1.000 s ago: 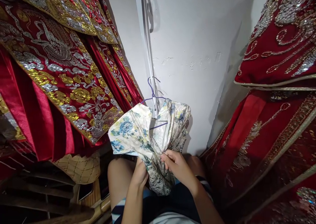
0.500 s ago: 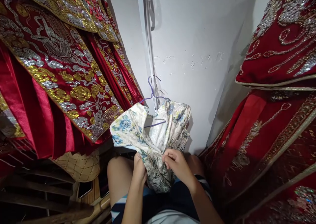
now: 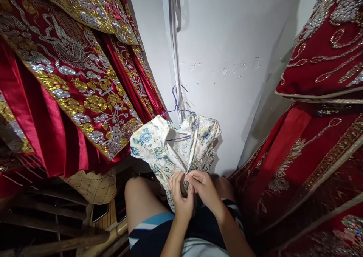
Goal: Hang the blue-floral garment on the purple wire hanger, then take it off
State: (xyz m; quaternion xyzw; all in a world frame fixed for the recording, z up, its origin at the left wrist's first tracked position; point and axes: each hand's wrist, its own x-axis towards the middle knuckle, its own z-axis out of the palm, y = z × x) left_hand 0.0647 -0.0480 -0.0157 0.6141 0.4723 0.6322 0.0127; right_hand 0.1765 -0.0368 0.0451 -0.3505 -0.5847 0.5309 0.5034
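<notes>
A short-sleeved floral garment [image 3: 146, 140] in white, blue and yellow hangs on a thin purple hanger [image 3: 176, 106] in front of me, its neckline open in a V. At the bottom of that V my left hand [image 3: 181, 194] pinches the front edge of the cloth. Close against it, my right hand [image 3: 202, 187] grips the other front edge, thumb and forefinger together. The fingertips of both hands nearly meet. Whatever small fastening may lie between them is too small to make out. The lower part of the garment hangs behind my hands, over my lap.
Red embroidered garments with gold and silver decoration [image 3: 96, 104] hang at the left, and beaded red ones [image 3: 297, 132] at the right. A pale wall [image 3: 224, 34] stands ahead. Lower left are a bamboo seat [image 3: 113, 230] with a phone [image 3: 100, 212] and dark wooden slats [image 3: 42, 226].
My left hand has come from the garment's left side up and right to the bottom of the neckline, beside my right hand. My right hand has stayed at the cloth. The view has shifted slightly.
</notes>
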